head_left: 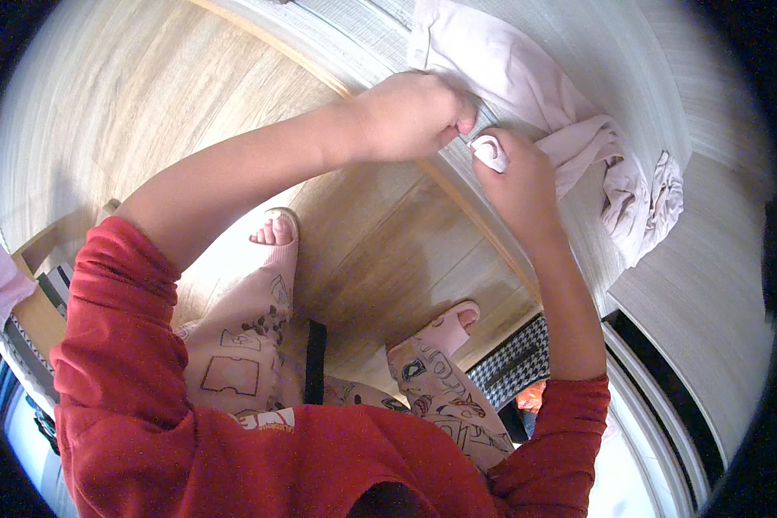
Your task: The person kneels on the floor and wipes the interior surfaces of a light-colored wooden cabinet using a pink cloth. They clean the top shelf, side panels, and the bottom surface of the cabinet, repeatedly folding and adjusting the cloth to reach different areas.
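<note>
- Left hand (419, 112): curled into a fist, back of hand up; can't tell from my feed whether cloth is inside, fingers mostly hidden.
- Right hand (522, 177): closed, pinching pale pink cloth (514, 56); small rolled bit pokes out by the thumb, the rest hidden in the grip. Hands near each other.
- Cloth lies on the grey wood-grain surface (647, 95), beyond the hands and to their right; far end crumpled. Top end runs near my upper rim; garment type unclear to me.
- Both forearms bare, red sleeves (121, 302) pushed up.
- Below: wooden floor (380, 224), printed pink trousers (233, 363), pink slipper (447, 332) on the right foot, partly covered by the trouser leg.
- Black strap (315, 363) hangs across; I can't see what it attaches to.
- Houndstooth item (518, 354) half behind the right forearm, can't identify.
- Pink fabric (7, 285) at far left, cut by the fisheye rim.
</note>
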`<state>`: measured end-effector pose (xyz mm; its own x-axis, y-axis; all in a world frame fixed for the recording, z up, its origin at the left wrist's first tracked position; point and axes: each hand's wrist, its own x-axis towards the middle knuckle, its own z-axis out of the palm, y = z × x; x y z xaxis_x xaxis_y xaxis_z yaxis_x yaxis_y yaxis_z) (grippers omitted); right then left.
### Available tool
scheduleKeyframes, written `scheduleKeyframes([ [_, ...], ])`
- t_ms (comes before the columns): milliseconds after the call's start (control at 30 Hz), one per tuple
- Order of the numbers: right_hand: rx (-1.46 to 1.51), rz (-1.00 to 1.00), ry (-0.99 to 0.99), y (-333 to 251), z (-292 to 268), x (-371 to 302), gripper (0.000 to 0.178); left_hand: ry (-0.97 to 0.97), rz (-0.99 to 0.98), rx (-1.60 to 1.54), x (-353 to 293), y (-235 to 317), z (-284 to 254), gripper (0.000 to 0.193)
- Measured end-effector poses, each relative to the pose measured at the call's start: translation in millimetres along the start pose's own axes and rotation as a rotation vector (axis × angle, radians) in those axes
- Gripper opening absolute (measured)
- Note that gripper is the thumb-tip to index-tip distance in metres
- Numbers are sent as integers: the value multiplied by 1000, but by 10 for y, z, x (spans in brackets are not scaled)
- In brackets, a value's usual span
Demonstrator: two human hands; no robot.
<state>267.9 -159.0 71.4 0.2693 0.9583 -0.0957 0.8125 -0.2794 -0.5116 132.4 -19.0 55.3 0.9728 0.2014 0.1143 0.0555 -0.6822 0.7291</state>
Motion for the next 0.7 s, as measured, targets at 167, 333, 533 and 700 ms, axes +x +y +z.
scheduleKeyframes([
  [167,45,76,-190,-27,-126,92,19,39,-8,35,5,2,25,11],
  [333,132,-80,-28,44,-53,80,18,44,24,47,21,-9,19,10],
  [533,138,46,-107,-118,-130,121,17,15,15,25,6,-27,21,6],
  [700,160,-43,-105,-70,-101,157,15,36,13,5,6,-16,-6,10],
])
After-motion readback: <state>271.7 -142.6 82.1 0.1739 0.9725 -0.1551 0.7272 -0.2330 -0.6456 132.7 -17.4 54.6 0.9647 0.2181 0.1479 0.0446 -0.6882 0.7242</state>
